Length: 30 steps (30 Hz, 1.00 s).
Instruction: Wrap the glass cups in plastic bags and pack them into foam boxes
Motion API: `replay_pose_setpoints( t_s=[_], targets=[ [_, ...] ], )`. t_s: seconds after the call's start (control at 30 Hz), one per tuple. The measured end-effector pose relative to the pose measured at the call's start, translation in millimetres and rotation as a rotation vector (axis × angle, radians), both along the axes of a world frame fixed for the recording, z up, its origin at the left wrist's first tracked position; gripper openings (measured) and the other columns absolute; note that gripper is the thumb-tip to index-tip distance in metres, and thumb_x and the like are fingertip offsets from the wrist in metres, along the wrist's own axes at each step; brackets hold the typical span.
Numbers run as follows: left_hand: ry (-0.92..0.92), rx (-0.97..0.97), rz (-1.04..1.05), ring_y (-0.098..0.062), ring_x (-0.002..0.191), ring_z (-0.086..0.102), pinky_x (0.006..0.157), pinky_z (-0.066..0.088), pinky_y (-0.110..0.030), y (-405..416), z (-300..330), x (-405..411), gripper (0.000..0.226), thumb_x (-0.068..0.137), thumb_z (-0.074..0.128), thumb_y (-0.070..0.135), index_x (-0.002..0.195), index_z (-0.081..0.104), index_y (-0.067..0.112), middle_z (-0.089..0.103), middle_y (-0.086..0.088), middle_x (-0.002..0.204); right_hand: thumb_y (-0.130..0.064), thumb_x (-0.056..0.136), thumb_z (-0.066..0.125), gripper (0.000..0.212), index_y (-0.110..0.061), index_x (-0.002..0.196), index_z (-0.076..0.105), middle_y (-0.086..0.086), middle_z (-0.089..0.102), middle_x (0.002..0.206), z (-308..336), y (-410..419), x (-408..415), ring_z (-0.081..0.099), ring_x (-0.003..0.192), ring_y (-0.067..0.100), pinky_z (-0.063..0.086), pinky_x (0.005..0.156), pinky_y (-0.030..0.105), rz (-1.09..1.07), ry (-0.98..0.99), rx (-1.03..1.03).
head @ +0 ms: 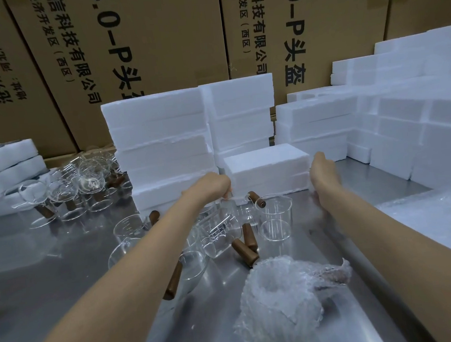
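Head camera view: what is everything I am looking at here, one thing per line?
Silver metal table: one, underneath everything.
White foam boxes: many, stacked at the centre, right and far left.
Low white foam box: one, between the hands.
Clear glass cups with brown wooden handles: many, loose at the centre and grouped at the left.
Clear bubble-wrap plastic bag: one, near front, seemingly wrapping a cup.
Brown cardboard cartons with black print: several, along the back.
Left hand: at the low box's left end.
Right hand: at its right end.
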<state>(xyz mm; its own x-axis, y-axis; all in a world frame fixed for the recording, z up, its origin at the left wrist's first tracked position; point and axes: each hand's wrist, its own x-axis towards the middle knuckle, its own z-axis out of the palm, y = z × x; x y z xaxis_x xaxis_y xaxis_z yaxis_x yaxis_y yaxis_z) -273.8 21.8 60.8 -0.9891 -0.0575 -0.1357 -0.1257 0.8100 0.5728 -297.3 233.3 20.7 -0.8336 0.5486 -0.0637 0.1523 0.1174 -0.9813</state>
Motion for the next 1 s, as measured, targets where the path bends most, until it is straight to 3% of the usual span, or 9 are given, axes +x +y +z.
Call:
replay_pose_setpoints(
  t_s=[0.1,0.2,0.27,0.3,0.37,0.57,0.77,0.87,1.0],
  targets=[
    [0.044,-0.003,-0.002,-0.034,0.107,0.058,0.102,0.040,-0.057,7.0,-1.7,1.6,0.014,0.077,0.045,0.001,0.069,0.055,-0.006,0.060,-0.032,0.093,-0.037,0.092,0.023,0.043,-0.008,0.108,0.052,0.004,0.048,0.079,2.0,-2.2,3.4,0.042,0.066,0.020,0.030,0.059,0.031,0.036,0.032,0.008],
    [0.050,0.040,-0.027,-0.044,0.125,0.045,0.110,0.024,-0.064,12.5,-0.7,5.4,0.054,0.075,0.044,0.003,0.126,0.047,-0.013,0.054,-0.028,0.129,-0.040,0.091,0.025,0.042,-0.010,0.101,0.052,0.005,0.051,0.084,3.8,-4.6,6.6,0.043,0.066,0.018,0.031,0.057,0.031,0.080,0.040,-0.002],
    [0.085,0.051,-0.036,-0.045,0.107,0.056,0.109,0.030,-0.059,13.6,0.0,5.0,0.054,0.077,0.044,0.001,0.128,0.044,-0.015,0.062,-0.029,0.111,-0.043,0.088,0.029,0.045,-0.009,0.106,0.052,0.003,0.050,0.084,5.2,-3.3,9.4,0.044,0.069,0.019,0.032,0.060,0.031,0.086,0.032,-0.022],
    [0.121,0.075,-0.041,-0.045,0.084,0.056,0.103,0.035,-0.057,13.7,1.3,4.7,0.052,0.078,0.044,0.000,0.126,0.042,-0.018,0.063,-0.027,0.088,-0.045,0.087,0.031,0.047,-0.009,0.109,0.052,0.003,0.049,0.084,6.4,-2.2,10.8,0.044,0.072,0.020,0.032,0.060,0.031,0.088,0.030,-0.034],
    [0.179,0.074,-0.029,-0.029,0.055,0.034,0.078,0.035,-0.044,15.4,4.0,6.0,0.049,0.081,0.044,0.001,0.124,0.039,-0.021,0.040,-0.009,0.057,-0.049,0.086,0.036,0.051,-0.009,0.116,0.049,0.003,0.050,0.091,9.9,0.7,13.3,0.048,0.082,0.023,0.033,0.064,0.032,0.098,0.035,-0.054],
    [0.275,0.007,-0.028,-0.023,0.085,0.049,0.080,0.018,-0.035,22.6,22.9,39.5,0.020,0.086,0.040,0.009,0.105,0.043,0.015,0.056,0.000,0.083,-0.052,0.087,0.042,0.061,-0.011,0.133,0.037,0.005,0.045,0.110,25.2,4.8,27.2,0.043,0.095,0.025,0.032,0.075,0.035,0.097,0.061,-0.081],
    [0.418,0.068,-0.111,-0.011,0.079,0.049,0.080,0.019,-0.034,14.7,40.1,78.1,0.013,0.086,0.044,0.017,0.097,0.039,0.021,0.060,0.007,0.083,-0.050,0.087,0.045,0.040,-0.018,0.110,0.036,0.000,0.045,0.094,55.2,5.2,67.4,0.043,0.077,0.014,0.032,0.071,0.033,0.106,0.181,-0.081],
    [0.477,0.087,-0.144,0.002,0.081,0.047,0.085,0.019,-0.033,0.6,40.8,103.1,0.029,0.086,0.053,0.031,0.109,0.035,0.025,0.059,0.015,0.097,-0.053,0.087,0.047,0.042,-0.020,0.108,0.032,0.000,0.041,0.105,61.0,-0.9,95.8,0.036,0.073,0.005,0.032,0.075,0.033,0.149,0.208,-0.046],
    [0.498,0.087,-0.130,-0.012,0.099,0.054,0.103,0.029,-0.040,-22.1,31.3,144.5,0.078,0.079,0.058,0.054,0.143,0.021,0.029,0.053,0.018,0.107,-0.056,0.084,0.052,0.059,-0.018,0.125,0.036,-0.001,0.040,0.119,51.0,-16.5,128.0,0.043,0.098,0.016,0.034,0.083,0.033,0.216,0.205,-0.028]
  ],
)
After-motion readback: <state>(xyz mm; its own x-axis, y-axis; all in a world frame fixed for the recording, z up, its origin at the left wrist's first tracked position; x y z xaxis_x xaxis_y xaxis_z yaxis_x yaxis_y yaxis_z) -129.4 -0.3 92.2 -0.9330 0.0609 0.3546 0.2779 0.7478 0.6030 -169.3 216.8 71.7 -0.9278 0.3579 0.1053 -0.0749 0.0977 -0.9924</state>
